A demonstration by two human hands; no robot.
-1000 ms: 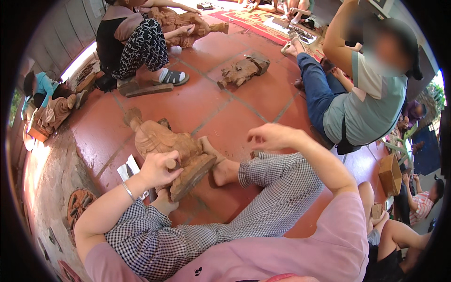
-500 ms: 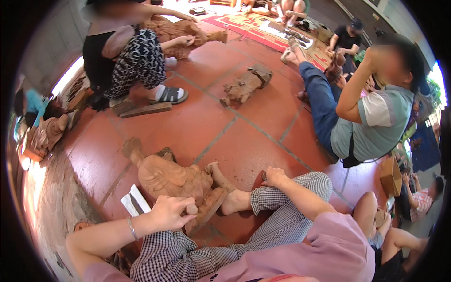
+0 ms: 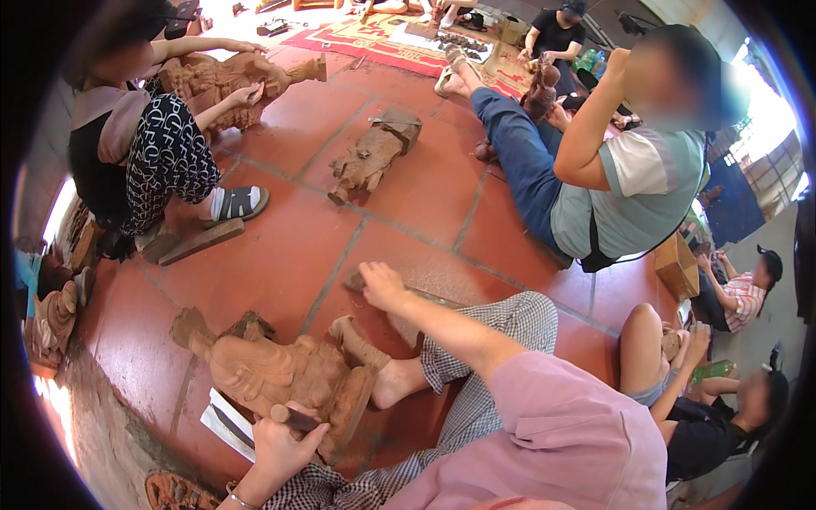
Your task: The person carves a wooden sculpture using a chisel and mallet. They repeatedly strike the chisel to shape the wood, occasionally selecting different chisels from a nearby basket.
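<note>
In front of me a carved wooden statue (image 3: pixel 272 370) lies on the floor, its head end far left and its flat base toward my bare foot (image 3: pixel 395 382). My left hand (image 3: pixel 285 446) is closed round a short wooden handle (image 3: pixel 297 418) with a rounded end, beside the statue's lower part; whether a blade is attached is hidden. Further off, my right hand (image 3: pixel 382 285) reaches down to the tiles beyond my bent knee. Its fingers are closed over the end of a long wooden bar (image 3: pixel 438 299), which runs back under my forearm.
White paper with a dark strip (image 3: pixel 228 429) lies left of the statue. Another carved figure (image 3: pixel 374 153) rests on the tiles ahead. A person with a larger carving (image 3: pixel 225 85) sits far left, another person (image 3: pixel 629 195) at right. A weathered log (image 3: pixel 110 416) borders the left.
My view has shifted, so the surroundings appear further left. My right hand has moved from beside my shin out to the wooden bar. My left hand still grips the handle, now turned differently.
</note>
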